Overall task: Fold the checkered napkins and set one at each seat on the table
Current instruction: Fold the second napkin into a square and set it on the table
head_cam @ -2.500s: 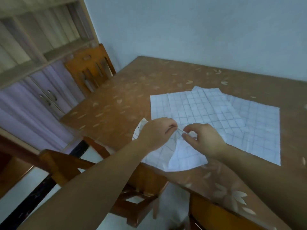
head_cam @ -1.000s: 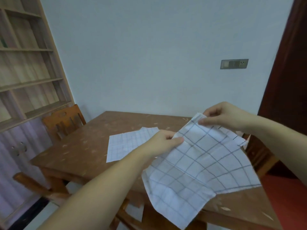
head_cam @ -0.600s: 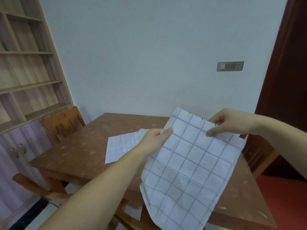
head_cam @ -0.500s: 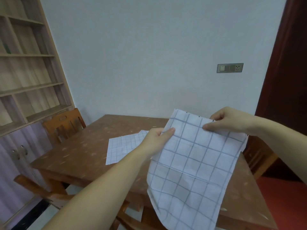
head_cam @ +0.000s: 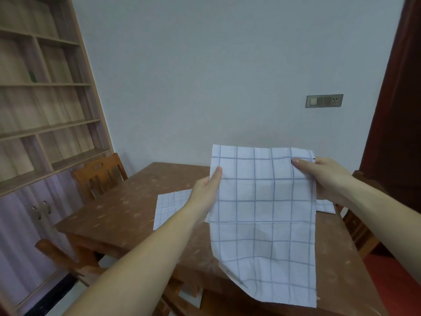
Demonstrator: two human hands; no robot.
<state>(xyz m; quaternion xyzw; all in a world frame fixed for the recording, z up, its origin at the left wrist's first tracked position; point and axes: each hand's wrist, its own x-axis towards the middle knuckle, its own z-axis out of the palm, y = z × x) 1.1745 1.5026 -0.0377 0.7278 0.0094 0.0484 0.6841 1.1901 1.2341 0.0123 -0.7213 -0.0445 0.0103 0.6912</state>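
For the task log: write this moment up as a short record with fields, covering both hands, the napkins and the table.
left hand: pinches the held napkin at its left edge
right hand: pinches its upper right edge
held napkin: spread open, hanging in the air over the table
napkins on table: lying flat, partly hidden behind the held napkin
chair: at the table's side, left in view

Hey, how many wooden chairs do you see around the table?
3: far-left chair by the bookshelf, near-left chair at the corner of the table, right chair beyond the held napkin. Others may hide under the near edge.
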